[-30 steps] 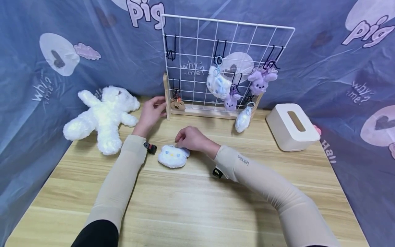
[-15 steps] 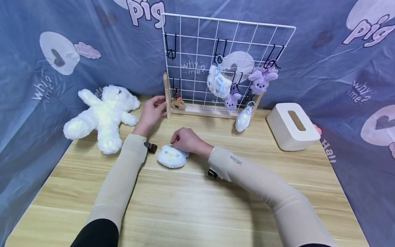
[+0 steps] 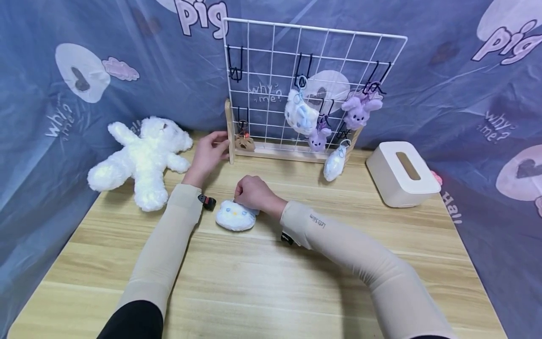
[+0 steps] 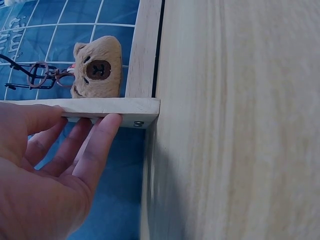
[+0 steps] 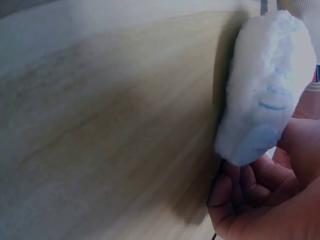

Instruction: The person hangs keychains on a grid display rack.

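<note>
A white plush keychain (image 3: 235, 216) with a cat-like face, light-blue eyes and a small yellow nose lies on the table. At its top edge my right hand (image 3: 255, 194) holds it with curled fingers, which cover the attachment. The right wrist view shows the plush (image 5: 267, 90) from its side, above the bent fingers. My left hand (image 3: 207, 157) grips the left wooden post (image 3: 229, 134) of the white grid rack (image 3: 275, 87). In the left wrist view, the thumb and fingertips rest along that post, and a brown plush keychain (image 4: 100, 70) hangs just inside it.
Black hooks on the rack carry a white-and-blue plush (image 3: 300, 113), two purple bunny plushes (image 3: 359, 112) and a low white plush (image 3: 334, 164). An upper-left hook (image 3: 235, 66) hangs without a plush. A white teddy bear (image 3: 146, 160) lies left, a tissue box (image 3: 402, 174) right.
My right hand has shifted slightly left along the white plush's top edge, and its fingers have curled in more. My left hand stays at the post.
</note>
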A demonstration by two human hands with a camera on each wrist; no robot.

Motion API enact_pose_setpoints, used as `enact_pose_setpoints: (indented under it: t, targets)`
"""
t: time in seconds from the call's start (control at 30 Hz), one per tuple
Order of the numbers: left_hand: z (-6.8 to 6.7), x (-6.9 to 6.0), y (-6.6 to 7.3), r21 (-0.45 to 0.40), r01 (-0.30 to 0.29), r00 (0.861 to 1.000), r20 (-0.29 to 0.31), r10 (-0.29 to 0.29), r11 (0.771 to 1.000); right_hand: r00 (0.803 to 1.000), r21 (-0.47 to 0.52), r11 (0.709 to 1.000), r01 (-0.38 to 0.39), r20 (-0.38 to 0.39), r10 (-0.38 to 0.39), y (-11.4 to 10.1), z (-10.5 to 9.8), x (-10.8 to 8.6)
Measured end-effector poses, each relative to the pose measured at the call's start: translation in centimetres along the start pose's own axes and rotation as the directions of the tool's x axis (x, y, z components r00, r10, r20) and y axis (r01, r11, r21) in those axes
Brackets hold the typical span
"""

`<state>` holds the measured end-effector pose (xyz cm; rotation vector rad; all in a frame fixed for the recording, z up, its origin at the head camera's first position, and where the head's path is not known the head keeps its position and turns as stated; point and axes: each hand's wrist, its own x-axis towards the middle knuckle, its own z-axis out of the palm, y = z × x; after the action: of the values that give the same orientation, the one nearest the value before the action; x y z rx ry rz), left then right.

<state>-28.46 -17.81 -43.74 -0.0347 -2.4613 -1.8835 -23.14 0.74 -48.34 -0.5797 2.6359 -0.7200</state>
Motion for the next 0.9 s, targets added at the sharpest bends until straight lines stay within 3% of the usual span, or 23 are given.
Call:
enact_pose_setpoints:
  t: [0.23, 0.6, 0.9]
  targets:
    - [0.1, 0.1, 0.1, 0.003, 0.0, 1.0, 0.005, 0.0, 1.0, 1.0, -0.023, 1.0, 0.008, 0.004, -0.008, 0.2, 0.0, 0.1]
    - [0.0, -0.1, 0.2, -0.006, 0.004, 1.0, 0.015, -0.004, 1.0, 1.0, 0.024, 1.0, 0.0, 0.026, -0.001, -0.1, -1.2, -0.6]
    - [-0.1, -0.1, 0.2, 0.006, -0.005, 1.0, 0.014, 0.005, 1.0, 0.995, 0.086, 0.993, 0.08, -0.06, -0.075, 1.0, -1.2, 0.2]
